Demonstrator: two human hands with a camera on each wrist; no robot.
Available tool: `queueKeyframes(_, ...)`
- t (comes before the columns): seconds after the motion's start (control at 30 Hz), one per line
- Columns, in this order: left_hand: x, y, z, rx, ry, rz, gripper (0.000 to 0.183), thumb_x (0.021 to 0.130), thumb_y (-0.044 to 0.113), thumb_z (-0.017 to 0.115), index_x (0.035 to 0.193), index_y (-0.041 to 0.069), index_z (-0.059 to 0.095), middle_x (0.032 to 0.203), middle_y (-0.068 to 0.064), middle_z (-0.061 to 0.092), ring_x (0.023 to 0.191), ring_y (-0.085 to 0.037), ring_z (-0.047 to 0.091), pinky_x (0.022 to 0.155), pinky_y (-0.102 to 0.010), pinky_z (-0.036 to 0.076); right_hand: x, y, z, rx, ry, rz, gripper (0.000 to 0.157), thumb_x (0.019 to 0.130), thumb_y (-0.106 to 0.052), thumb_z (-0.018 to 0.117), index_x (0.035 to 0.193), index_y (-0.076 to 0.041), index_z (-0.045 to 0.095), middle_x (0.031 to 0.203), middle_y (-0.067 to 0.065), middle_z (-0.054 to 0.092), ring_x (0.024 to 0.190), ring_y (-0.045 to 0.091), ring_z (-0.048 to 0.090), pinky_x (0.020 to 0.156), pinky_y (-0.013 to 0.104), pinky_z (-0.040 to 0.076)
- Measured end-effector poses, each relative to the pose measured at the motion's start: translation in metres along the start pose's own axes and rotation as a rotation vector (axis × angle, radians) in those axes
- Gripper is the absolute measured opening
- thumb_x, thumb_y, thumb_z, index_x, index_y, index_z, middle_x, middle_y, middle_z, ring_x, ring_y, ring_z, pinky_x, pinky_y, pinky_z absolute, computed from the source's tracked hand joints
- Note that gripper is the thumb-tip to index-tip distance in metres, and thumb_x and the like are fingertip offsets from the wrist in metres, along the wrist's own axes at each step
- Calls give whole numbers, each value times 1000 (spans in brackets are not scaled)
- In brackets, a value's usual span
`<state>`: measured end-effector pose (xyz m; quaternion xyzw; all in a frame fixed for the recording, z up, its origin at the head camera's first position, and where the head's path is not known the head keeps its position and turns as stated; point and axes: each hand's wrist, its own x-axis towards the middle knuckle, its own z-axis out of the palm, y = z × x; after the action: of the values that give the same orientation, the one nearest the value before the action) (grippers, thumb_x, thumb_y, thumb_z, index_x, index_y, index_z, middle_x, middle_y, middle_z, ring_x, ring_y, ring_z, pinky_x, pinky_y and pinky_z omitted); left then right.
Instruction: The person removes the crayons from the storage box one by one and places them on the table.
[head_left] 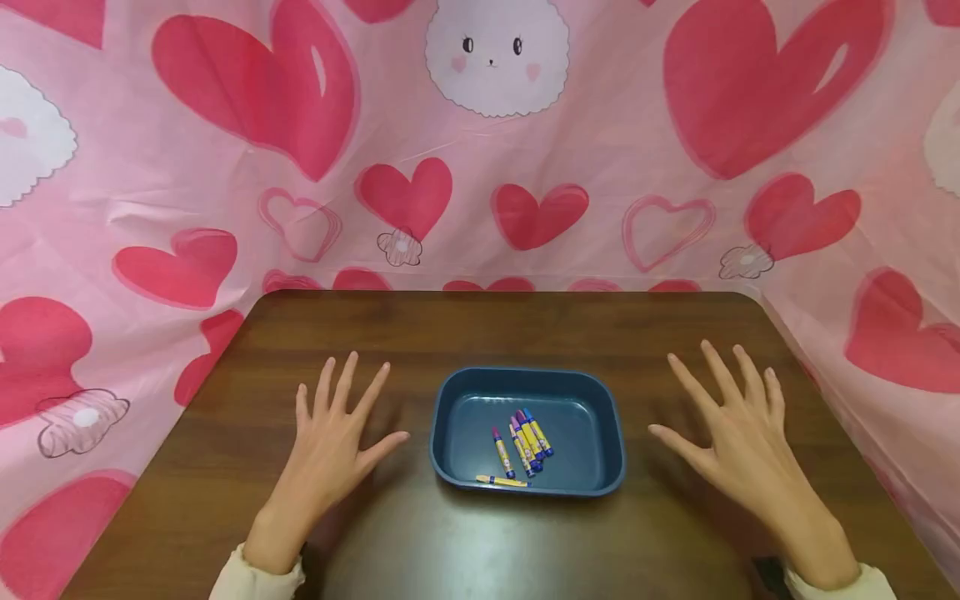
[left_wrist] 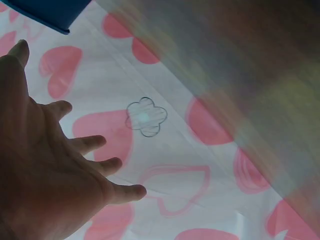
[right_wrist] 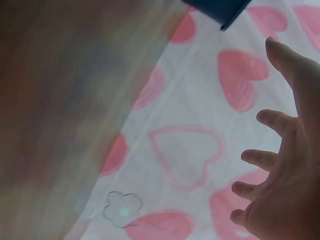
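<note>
A dark blue rectangular tray [head_left: 600, 392] with rounded corners sits mid-table. Inside it lie several crayons [head_left: 530, 437] in yellow wrappers, most bunched together with pink, purple and blue tips. One yellow crayon [head_left: 504, 481] lies crosswise along the tray's near wall. To the tray's left is my left hand [head_left: 333, 442], fingers spread and straight, holding nothing. My right hand [head_left: 738, 442] is spread the same way on the other side, apart from the tray. Both wrist views show the spread fingers, with a corner of the tray [left_wrist: 55, 17] at the top edge.
The brown wooden table [head_left: 480, 329] has rounded far corners. A pink sheet [head_left: 465, 142] printed with hearts and white fluffy faces hangs behind it and along both sides. Light sleeves [head_left: 258, 575] cover both forearms.
</note>
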<state>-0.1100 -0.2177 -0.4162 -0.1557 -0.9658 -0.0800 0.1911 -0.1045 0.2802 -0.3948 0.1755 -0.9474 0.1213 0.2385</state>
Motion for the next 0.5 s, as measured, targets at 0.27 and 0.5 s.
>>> queueKeyframes(0.27, 3, 13, -7, -106, -72, 1, 84, 88, 62, 62, 158, 38, 22, 156, -19, 31, 142, -44, 27, 106, -76, 17, 12, -22, -7, 46, 22, -92, 86, 77, -50, 78, 152, -29, 42, 160, 17, 27, 148, 43, 14, 115, 67, 5)
queueKeyframes(0.5, 6, 28, -15, -331, -216, -16, 72, 94, 47, 65, 156, 39, 30, 136, -17, 56, 122, -36, 56, 100, -62, 44, 28, -46, -1, 114, 32, -169, 75, 79, -42, 77, 146, -19, 52, 155, 19, 35, 142, 45, 26, 105, 71, 25)
